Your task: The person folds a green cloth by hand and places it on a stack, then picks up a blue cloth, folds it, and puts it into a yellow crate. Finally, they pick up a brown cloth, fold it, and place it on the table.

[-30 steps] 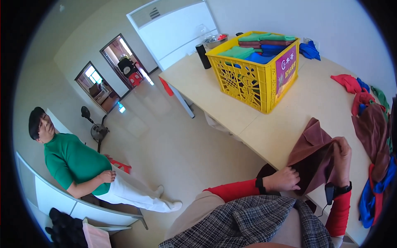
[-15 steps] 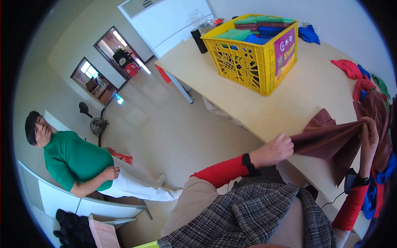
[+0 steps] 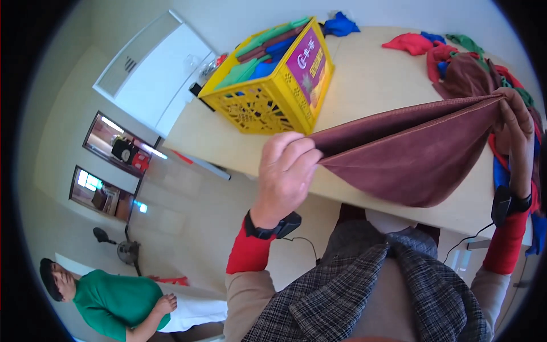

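A brown cloth with stitched edges hangs stretched between my two hands above the table. My left hand is closed on its left corner, fingers wrapped over the fabric. At the opposite corner, my right hand pinches the cloth. Between the hands the top edges part a little, and the lower fold sags toward the table's near edge. Just beyond my left hand stands a yellow plastic crate holding folded green, brown and blue cloths.
A loose heap of red, blue, green and brown cloths lies along the table's right side. One blue cloth rests behind the crate on the pale table. A person in a green top is at the lower left, near a fan.
My left hand has moved left and up, drawing the brown cloth out wide. My right hand has risen with its corner. The view has turned toward the right.
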Demonstrator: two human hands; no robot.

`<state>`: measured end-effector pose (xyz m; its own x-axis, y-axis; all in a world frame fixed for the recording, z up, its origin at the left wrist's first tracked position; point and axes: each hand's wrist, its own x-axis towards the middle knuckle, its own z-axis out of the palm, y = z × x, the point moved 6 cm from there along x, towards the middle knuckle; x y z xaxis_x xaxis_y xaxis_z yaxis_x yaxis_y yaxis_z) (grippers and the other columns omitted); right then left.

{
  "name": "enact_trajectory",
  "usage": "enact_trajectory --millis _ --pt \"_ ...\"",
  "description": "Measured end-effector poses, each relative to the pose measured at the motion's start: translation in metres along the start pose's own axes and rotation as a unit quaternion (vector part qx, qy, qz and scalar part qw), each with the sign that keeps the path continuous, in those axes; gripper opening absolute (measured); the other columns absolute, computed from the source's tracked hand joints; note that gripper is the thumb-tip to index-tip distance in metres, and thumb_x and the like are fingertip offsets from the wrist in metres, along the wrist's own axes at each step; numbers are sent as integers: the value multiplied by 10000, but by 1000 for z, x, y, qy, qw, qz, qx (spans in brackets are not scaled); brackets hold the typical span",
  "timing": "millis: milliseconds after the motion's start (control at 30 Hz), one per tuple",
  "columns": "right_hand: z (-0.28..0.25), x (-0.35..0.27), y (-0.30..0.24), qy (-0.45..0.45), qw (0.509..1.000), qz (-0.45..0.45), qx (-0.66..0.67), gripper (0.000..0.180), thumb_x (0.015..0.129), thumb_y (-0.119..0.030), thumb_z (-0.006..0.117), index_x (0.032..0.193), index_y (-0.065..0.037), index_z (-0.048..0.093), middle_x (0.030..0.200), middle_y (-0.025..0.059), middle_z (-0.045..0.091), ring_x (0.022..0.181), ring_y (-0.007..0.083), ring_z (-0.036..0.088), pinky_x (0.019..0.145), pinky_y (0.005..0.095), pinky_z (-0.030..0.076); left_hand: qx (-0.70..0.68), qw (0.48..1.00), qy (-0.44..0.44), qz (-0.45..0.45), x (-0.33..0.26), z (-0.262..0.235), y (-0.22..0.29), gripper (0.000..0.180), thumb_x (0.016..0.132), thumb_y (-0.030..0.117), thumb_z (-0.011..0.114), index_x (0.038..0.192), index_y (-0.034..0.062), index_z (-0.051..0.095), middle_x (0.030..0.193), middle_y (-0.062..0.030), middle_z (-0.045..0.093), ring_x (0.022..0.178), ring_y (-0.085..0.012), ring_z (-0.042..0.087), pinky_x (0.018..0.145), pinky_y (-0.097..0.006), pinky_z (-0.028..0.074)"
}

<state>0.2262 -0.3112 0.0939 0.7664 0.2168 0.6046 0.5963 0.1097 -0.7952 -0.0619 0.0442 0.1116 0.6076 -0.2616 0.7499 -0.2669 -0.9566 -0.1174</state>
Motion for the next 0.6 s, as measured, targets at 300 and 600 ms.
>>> enact_trajectory --millis 300,600 --pt "-18 -14 -23 -15 999 7 -38 342 1015 -155 627 1352 -96 639 1166 32 711 1044 81 663 908 224 535 1 1000 0 -4 14 -25 -4 317 631 -25 801 892 41 633 999 -96 630 990 -323 611 810 -416 504" --pt "-13 -35 -51 -8 996 0 -94 308 1018 -174 619 1312 -86 650 1112 23 698 1000 76 635 901 218 484 -224 964 -66 -125 13 -40 -12 263 706 -65 780 885 27 612 973 -138 634 887 -304 636 800 -344 503"
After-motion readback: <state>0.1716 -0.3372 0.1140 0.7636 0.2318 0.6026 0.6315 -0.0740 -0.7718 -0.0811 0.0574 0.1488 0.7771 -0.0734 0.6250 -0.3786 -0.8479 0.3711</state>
